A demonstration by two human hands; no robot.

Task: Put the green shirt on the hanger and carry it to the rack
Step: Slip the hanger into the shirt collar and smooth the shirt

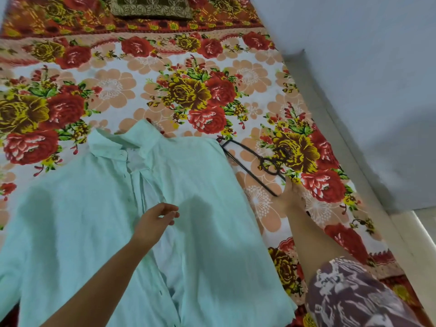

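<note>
A pale green shirt [94,208] lies spread flat on the bed, collar at the far end, its button front partly open. A thin black wire hanger [253,171] lies on the sheet just right of the shirt's shoulder, hook toward the right. My right hand [291,197] rests on the hanger's near end, fingers touching the wire. My left hand [157,219] hovers over the shirt's front opening, fingers loosely curled and apart, holding nothing.
The bed is covered by a floral sheet [212,86] in red, yellow and peach. A dark embroidered pillow [151,7] lies at the far end. A pale wall [365,67] runs along the bed's right side.
</note>
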